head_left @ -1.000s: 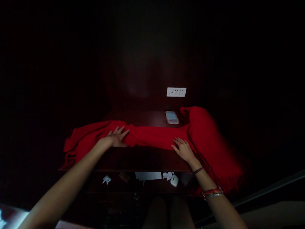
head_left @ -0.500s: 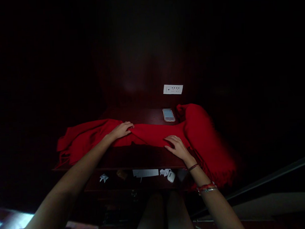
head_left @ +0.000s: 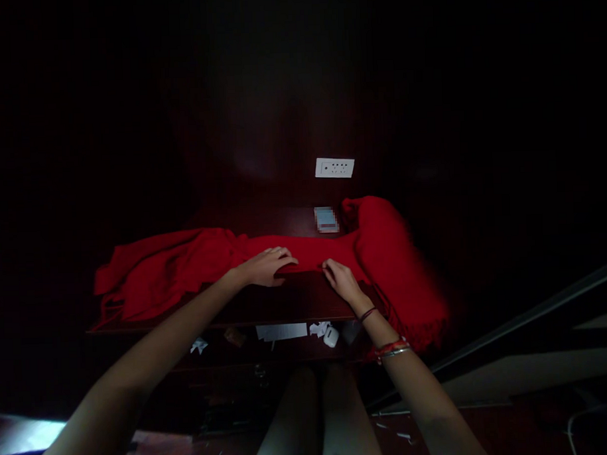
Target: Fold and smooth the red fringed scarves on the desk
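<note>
Tabletop (head_left: 286, 300) stretches from front edge (head_left: 287, 321) to red cloth (head_left: 309, 250) — left hand (head_left: 268, 266) unclenched; right hand (head_left: 341, 278) curled, grip unclear.

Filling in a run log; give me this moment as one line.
left hand: on red fringed scarf | right hand: at scarf's near edge | beyond: power socket
</note>
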Tool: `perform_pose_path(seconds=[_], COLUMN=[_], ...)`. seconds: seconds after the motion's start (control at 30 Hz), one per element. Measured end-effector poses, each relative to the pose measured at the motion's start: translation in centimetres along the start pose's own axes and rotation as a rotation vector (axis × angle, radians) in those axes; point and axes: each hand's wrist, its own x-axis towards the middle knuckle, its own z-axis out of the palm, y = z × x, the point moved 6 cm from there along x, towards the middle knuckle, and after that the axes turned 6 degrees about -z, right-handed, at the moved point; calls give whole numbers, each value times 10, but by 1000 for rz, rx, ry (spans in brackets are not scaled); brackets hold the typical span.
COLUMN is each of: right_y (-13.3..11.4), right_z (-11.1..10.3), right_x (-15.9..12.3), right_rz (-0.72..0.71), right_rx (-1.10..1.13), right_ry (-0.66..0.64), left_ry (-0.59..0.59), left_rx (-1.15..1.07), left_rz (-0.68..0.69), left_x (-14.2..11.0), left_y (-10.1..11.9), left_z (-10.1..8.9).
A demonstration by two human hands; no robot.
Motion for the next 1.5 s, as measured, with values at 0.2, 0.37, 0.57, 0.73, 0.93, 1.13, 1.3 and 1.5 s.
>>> perform_pose_path(seconds=[0.2, 0.37, 0.57, 0.73, 0.93, 1.13, 1.3, 1.5], right_y=[1, -5, -4, -3, -5, -12, -10, -10], right_z=[-3, 1, 0, -2, -4, -2, -2, -4], right_x=[0, 0, 2, -3, -6, -1, -2, -6], right_rz=[-33, -83, -2, 37, 37, -49, -34, -39], right_rx=[32, -23, -183, -323, -417, -404, -398, -415], right_ry=[24, -29, -12, -56, -109, -120, -107, -115], left_ry=[41, -17, -55, -37, -55, -23, 3, -32], left_rx=[135, 185, 272, 224, 275, 297, 252, 215], left_rz=[-130, -44, -7, 8, 44, 4, 21, -13], left_x=[28, 28, 21, 16, 2, -3, -1, -18], left_y=[11, 2, 0, 6, 1, -5, -2, -14], left_z=[23, 24, 14, 10, 12, 8, 9, 16])
